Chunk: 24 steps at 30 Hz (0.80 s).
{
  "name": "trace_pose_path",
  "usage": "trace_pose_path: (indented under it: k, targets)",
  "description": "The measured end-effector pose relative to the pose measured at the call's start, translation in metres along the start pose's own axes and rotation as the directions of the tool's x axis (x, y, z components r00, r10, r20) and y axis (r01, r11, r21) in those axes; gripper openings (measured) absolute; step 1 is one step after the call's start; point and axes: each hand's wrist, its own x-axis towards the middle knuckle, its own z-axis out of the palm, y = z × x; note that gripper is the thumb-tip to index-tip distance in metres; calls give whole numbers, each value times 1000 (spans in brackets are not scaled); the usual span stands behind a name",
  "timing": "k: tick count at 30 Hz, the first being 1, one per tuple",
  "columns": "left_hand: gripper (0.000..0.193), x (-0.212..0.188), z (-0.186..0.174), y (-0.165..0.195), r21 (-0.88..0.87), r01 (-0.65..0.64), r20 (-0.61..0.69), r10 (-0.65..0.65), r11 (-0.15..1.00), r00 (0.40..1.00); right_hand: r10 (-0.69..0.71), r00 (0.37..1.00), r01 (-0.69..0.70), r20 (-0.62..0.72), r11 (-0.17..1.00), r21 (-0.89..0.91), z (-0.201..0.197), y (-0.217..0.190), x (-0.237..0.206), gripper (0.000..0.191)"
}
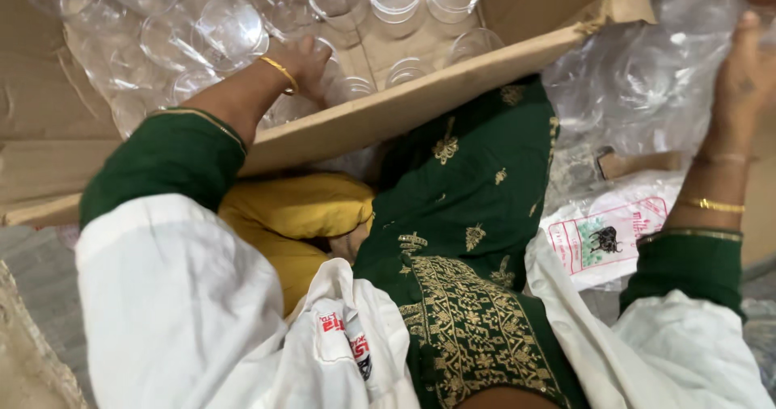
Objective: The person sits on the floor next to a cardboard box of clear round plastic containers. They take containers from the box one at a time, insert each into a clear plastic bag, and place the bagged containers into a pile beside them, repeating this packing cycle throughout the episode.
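Clear plastic cups (230,29) lie loose and jumbled inside the cardboard box (453,86), most on their sides, a few mouth-up near the far wall. Left hand (303,61) is down in the box among them, wrist w/ a gold bangle (280,73) just over the near flap; fingers are buried behind cups, so can't tell if it's pinching 1 or just touching. Right hand (748,73) is up at the right edge against a crinkly clear plastic bag (647,78), fingers loosely spread on the film, not clearly clamped on anything.

To do this bit well, imo: cups that thin dent easily, so take 1 by the rim w/ light finger pressure, not by squeezing the wall. Lift straight up so neighbours don't tumble. Keep the forearm off the box flap; it looks bent already & leaning on it could tip cups out. Hold the bag mouth taut w/ the right hand.

Round about: green embroidered garment (477,215) & yellow cloth (299,207) below the box, white sleeves (170,296), a printed white packet (606,235) lying under the bag.
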Motion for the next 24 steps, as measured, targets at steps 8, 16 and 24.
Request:
trace_pose_path:
  k: [8,16,24]
  targets:
    - [114,2,-29,-23,-17,-50,-61,49,999,997,-358,921,74,153,546,835,-37,-89,-118,33]
    - [80,37,10,-73,-118,-221,-188,197,968,962,76,989,91,-125,352,932,-31,-112,-198,17]
    - [91,-10,-29,-40,-35,-280,-443,236,959,865,-89,996,56,-24,379,924,-14,-99,-261,21]
